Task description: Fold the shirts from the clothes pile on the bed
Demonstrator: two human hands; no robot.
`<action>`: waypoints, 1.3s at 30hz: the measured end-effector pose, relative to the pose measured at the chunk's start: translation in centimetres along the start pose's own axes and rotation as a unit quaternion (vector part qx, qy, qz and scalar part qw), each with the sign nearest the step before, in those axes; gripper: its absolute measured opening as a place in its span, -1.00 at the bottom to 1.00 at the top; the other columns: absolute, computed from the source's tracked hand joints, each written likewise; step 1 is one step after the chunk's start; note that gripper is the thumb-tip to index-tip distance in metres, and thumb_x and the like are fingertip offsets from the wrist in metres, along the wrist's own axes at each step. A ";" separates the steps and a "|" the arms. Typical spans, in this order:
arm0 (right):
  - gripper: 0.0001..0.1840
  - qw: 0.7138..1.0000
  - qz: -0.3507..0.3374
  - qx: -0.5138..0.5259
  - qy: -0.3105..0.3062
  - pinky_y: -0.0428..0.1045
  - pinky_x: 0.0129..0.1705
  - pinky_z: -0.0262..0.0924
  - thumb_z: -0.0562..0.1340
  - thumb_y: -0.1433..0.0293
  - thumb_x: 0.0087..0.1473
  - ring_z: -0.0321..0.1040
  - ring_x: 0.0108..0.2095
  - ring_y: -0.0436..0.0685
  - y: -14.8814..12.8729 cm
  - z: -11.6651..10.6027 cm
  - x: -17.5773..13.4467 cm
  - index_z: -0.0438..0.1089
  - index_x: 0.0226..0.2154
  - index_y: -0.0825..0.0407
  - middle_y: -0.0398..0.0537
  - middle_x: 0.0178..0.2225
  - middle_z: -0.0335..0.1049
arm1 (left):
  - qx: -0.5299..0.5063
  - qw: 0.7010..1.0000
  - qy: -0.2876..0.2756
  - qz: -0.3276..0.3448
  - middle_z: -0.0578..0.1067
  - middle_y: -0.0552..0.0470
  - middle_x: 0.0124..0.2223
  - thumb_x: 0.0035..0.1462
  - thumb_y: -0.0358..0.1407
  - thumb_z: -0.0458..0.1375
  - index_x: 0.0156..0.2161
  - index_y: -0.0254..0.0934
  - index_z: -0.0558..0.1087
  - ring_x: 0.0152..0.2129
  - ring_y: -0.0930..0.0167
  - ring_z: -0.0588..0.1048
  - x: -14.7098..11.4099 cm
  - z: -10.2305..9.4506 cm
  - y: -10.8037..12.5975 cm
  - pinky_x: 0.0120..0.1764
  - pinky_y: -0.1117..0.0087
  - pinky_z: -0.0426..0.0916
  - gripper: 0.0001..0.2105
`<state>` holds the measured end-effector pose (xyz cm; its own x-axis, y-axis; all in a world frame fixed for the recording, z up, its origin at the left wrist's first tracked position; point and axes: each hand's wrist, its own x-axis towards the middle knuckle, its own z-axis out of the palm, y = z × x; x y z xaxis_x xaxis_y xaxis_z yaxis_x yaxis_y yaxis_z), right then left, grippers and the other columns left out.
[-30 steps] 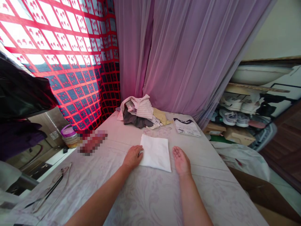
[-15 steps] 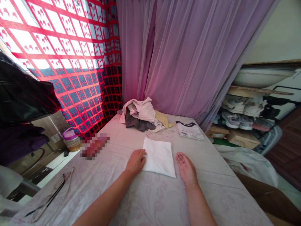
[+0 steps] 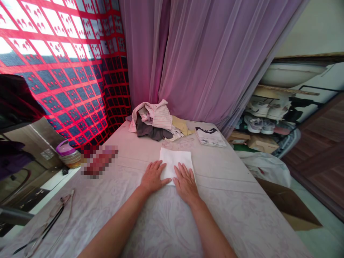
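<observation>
A folded white cloth [image 3: 176, 156] lies flat on the patterned tablecloth [image 3: 166, 218] in front of me. My left hand [image 3: 154, 177] is open at the cloth's left edge, fingers spread, with the thumb reaching over its near edge. Palm down, my right hand [image 3: 186, 182] rests on the cloth's near right part, fingers stretched out. Beyond the cloth sits a heap of crumpled clothes: a pink striped garment [image 3: 161, 116], a dark grey one [image 3: 147, 132] and a yellow one [image 3: 180, 125]. A folded white T-shirt [image 3: 210, 137] with a dark collar lies to the right of the heap.
A blurred reddish item [image 3: 99, 163] lies at the table's left side, with cords [image 3: 53, 218] nearer me. A purple-lidded jar [image 3: 68, 154] stands beyond the left edge. Purple curtains [image 3: 204, 64] hang behind. To the right are shoes [image 3: 259, 123] on a rack and a cardboard box [image 3: 287, 204].
My right hand has moved left from beside the cloth and turned palm down onto it. My left hand's fingers have spread at the cloth's edge. The view has shifted slightly.
</observation>
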<state>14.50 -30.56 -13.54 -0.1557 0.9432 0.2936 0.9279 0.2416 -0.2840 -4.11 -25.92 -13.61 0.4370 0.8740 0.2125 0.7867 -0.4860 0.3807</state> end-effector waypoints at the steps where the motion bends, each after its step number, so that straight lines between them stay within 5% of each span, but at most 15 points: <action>1: -0.49 0.999 0.011 -0.017 -0.031 0.31 0.25 -0.28 0.00 0.30 0.19 -0.11 0.28 0.22 -0.2 0.1 0.1 0.16 0.19 -0.04 0.07 0.27 0.01 | 0.005 1.000 -0.005 0.001 0.22 -0.17 0.25 0.01 0.12 0.11 0.18 -0.19 0.24 0.20 0.17 0.14 0.0 0.0 0.0 0.22 0.06 -0.09 -0.32; 5: -0.49 0.995 0.031 -0.037 -0.083 0.33 0.24 -0.29 -0.02 0.28 0.21 -0.13 0.29 0.24 -0.5 0.2 0.3 0.16 0.20 -0.05 0.08 0.28 -0.01 | 0.020 0.999 -0.039 0.000 0.16 -0.17 0.29 0.00 0.14 0.10 0.21 -0.17 0.20 0.23 0.15 0.10 0.1 -0.2 0.0 0.23 0.05 -0.12 -0.28; 11: -0.49 0.998 0.027 -0.037 -0.050 0.29 0.25 -0.26 0.00 0.28 0.21 -0.08 0.27 0.22 -0.3 0.2 0.0 0.16 0.20 -0.03 0.08 0.26 0.05 | 0.019 0.998 -0.052 0.000 0.11 -0.17 0.31 -0.01 0.09 0.14 0.22 -0.19 0.17 0.24 0.15 0.07 0.1 -0.2 -0.5 0.22 0.06 -0.10 -0.27; 16: -0.53 0.997 -0.046 -0.019 0.053 0.20 0.24 -0.19 0.01 0.36 0.19 0.02 0.22 0.17 -0.4 -0.2 -0.8 0.24 0.14 -0.01 0.05 0.19 0.20 | 0.012 0.995 0.037 -0.097 0.24 -0.13 0.25 0.10 -0.08 0.11 -0.04 -0.19 0.43 0.22 0.14 0.11 -0.9 -0.8 -0.6 0.20 0.00 -0.05 -0.64; 22: -0.59 0.990 -0.138 -0.003 0.009 0.15 0.18 -0.07 0.19 0.30 0.07 0.09 0.17 0.19 -2.3 -0.5 -0.9 0.37 0.00 -0.05 0.03 0.14 0.26 | -0.033 0.992 0.030 -0.120 0.38 -0.03 0.15 0.10 -0.17 0.12 -0.31 -0.15 0.51 0.18 0.15 0.18 -1.5 -1.4 -0.5 0.18 -0.07 -0.05 -0.84; 32: -0.57 0.994 -0.078 -0.055 -0.052 0.09 -0.06 0.18 0.23 0.14 0.02 0.25 -0.01 0.20 -5.1 -0.9 1.2 0.36 -0.08 -0.02 0.01 0.00 0.36 | -0.105 0.987 0.003 -0.119 0.42 0.12 0.13 0.15 -0.22 0.04 -0.24 -0.02 0.54 0.20 0.21 0.15 -1.1 -1.6 -0.9 0.18 -0.15 -0.20 -0.79; 39: -0.76 0.993 -0.065 -0.093 -0.040 0.06 -0.12 0.20 0.13 0.34 0.11 0.28 -0.06 0.18 -5.6 0.0 1.3 0.39 -0.16 -0.02 0.04 -0.05 0.39 | -0.125 0.986 0.006 -0.113 0.44 0.15 0.10 0.16 -0.21 0.02 -0.26 -0.01 0.55 0.19 0.21 0.17 -1.1 -1.5 -1.1 0.18 -0.16 -0.22 -0.77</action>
<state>9.09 -30.64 -11.59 -0.2968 0.9240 0.2413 0.9438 0.3223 -0.0733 -6.11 -26.35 -12.87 0.2563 0.9606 0.1075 0.7300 -0.2653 0.6298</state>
